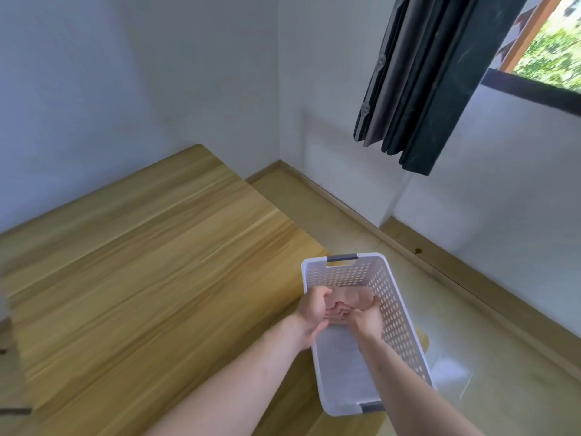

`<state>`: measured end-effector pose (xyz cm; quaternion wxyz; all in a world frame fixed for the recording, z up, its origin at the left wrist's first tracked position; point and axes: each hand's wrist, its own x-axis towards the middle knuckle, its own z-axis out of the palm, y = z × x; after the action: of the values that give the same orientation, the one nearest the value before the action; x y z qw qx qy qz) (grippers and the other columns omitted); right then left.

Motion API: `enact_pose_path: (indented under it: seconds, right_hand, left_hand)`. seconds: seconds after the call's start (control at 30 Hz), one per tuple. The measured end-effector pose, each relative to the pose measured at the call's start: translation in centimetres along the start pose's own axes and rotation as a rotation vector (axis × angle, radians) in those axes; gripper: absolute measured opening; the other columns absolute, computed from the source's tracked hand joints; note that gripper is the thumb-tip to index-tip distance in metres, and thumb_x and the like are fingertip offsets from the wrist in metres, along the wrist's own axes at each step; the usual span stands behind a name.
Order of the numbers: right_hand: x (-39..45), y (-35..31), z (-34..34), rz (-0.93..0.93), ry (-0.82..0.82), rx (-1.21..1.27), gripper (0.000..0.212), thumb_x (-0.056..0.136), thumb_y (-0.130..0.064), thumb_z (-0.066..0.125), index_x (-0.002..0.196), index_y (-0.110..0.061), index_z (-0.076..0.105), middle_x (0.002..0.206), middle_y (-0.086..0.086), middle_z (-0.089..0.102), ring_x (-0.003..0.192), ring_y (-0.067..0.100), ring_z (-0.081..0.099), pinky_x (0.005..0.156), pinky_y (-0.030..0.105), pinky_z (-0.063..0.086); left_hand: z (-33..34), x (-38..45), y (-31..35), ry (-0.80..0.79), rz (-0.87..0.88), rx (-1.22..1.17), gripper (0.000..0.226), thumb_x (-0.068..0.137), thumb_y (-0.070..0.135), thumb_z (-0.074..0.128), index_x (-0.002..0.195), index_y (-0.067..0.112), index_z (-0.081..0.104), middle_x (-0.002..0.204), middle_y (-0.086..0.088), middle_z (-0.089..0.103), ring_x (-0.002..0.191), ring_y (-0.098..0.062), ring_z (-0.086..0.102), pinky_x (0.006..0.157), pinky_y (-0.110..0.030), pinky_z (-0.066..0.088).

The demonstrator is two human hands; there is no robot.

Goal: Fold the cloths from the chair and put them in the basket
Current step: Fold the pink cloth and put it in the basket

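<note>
A white perforated basket point(396, 313) with grey handles stands on the right end of the wooden table point(141, 278). Inside it, at its far end, lies a small folded pinkish-beige cloth point(350, 295). Both my hands are down in the basket. My left hand point(311, 311) grips the cloth's left side with curled fingers, thumb on top. My right hand point(367, 317) holds its right side, fingers curled in under the near edge. The fingertips of the two hands meet in front of the cloth. The picture is slightly blurred. The chair is out of view.
The near half of the basket floor shows bare white. A light tiled floor point(471, 341) runs to the right of the table, up to white walls with a wooden skirting. A dark curtain point(418, 89) hangs by the window at the upper right.
</note>
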<state>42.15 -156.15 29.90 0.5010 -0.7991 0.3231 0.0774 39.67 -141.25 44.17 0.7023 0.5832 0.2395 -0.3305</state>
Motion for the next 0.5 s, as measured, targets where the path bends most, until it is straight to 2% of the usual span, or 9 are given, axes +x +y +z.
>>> enact_pose_path:
  seconds: [0.03, 0.07, 0.1, 0.13, 0.2, 0.3, 0.4, 0.5]
  right_hand:
    - [-1.3, -0.9, -0.6, -0.003, 0.003, -0.037, 0.080, 0.062, -0.016, 0.052, 0.142, -0.010, 0.046, 0.135, 0.018, 0.062, 0.122, 0.037, 0.060, 0.101, 0.044, 0.052]
    - [-3.3, -2.3, -1.4, -0.011, 0.001, -0.066, 0.078, 0.068, -0.013, 0.054, 0.145, -0.011, 0.045, 0.139, 0.017, 0.060, 0.124, 0.037, 0.058, 0.102, 0.043, 0.051]
    - [-5.4, -3.7, -2.1, -0.030, -0.012, -0.089, 0.072, 0.075, -0.007, 0.054, 0.147, -0.010, 0.045, 0.140, 0.016, 0.059, 0.122, 0.035, 0.058, 0.099, 0.040, 0.050]
    - [-7.5, -5.0, -2.8, -0.048, -0.032, -0.102, 0.065, 0.082, -0.002, 0.053, 0.147, -0.010, 0.047, 0.138, 0.015, 0.059, 0.115, 0.032, 0.059, 0.093, 0.038, 0.050]
    - [-10.7, -6.3, -3.4, -0.105, -0.062, -0.127, 0.054, 0.093, -0.006, 0.051, 0.147, -0.014, 0.050, 0.139, 0.009, 0.058, 0.106, 0.022, 0.055, 0.083, 0.032, 0.044]
    - [-17.2, -7.6, -3.0, -0.276, -0.100, -0.172, 0.044, 0.099, -0.020, 0.053, 0.143, -0.023, 0.056, 0.141, 0.003, 0.059, 0.117, 0.024, 0.060, 0.078, 0.031, 0.049]
    - [-26.2, -7.8, -0.4, -0.457, -0.182, -0.189, 0.042, 0.094, -0.016, 0.059, 0.133, -0.030, 0.063, 0.136, 0.001, 0.062, 0.122, 0.022, 0.060, 0.093, 0.037, 0.052]
    - [-36.3, -7.4, 4.3, -0.585, -0.367, -0.220, 0.043, 0.090, -0.013, 0.063, 0.124, -0.039, 0.066, 0.131, -0.006, 0.062, 0.119, 0.016, 0.061, 0.095, 0.038, 0.054]
  left_hand:
    - [-0.8, -1.4, -0.1, -0.003, 0.021, 0.002, 0.027, 0.107, 0.023, 0.031, 0.101, 0.020, 0.057, 0.086, 0.011, 0.066, 0.092, -0.010, 0.058, 0.112, -0.036, 0.039]
    - [-1.7, -3.1, -0.3, -0.006, 0.049, 0.005, 0.025, 0.108, 0.024, 0.032, 0.114, 0.022, 0.056, 0.103, 0.012, 0.063, 0.108, -0.012, 0.056, 0.116, -0.039, 0.036]
    - [-3.0, -4.7, -0.9, -0.007, 0.070, 0.014, 0.028, 0.108, 0.024, 0.033, 0.126, 0.022, 0.054, 0.115, 0.011, 0.059, 0.121, -0.015, 0.053, 0.113, -0.040, 0.038]
    - [-4.4, -6.3, -1.6, 0.015, 0.103, 0.038, 0.028, 0.107, 0.023, 0.035, 0.127, 0.023, 0.054, 0.120, 0.009, 0.058, 0.126, -0.018, 0.049, 0.108, -0.039, 0.040]
    - [-7.9, -9.9, -3.6, 0.097, 0.176, 0.113, 0.028, 0.099, 0.029, 0.045, 0.122, 0.027, 0.060, 0.126, 0.004, 0.058, 0.125, -0.017, 0.050, 0.105, -0.036, 0.042]
    - [-14.4, -16.1, -7.3, 0.222, 0.262, 0.245, 0.041, 0.075, 0.040, 0.050, 0.112, 0.036, 0.066, 0.132, 0.003, 0.062, 0.120, -0.011, 0.055, 0.109, -0.037, 0.042]
    - [-21.0, -23.6, -11.4, 0.343, 0.349, 0.406, 0.041, 0.078, 0.040, 0.052, 0.118, 0.038, 0.064, 0.124, 0.004, 0.063, 0.117, -0.010, 0.056, 0.095, -0.029, 0.041]
    - [-28.1, -30.7, -16.5, 0.452, 0.424, 0.532, 0.037, 0.089, 0.029, 0.056, 0.126, 0.033, 0.061, 0.137, 0.008, 0.056, 0.129, -0.008, 0.049, 0.104, -0.025, 0.036]
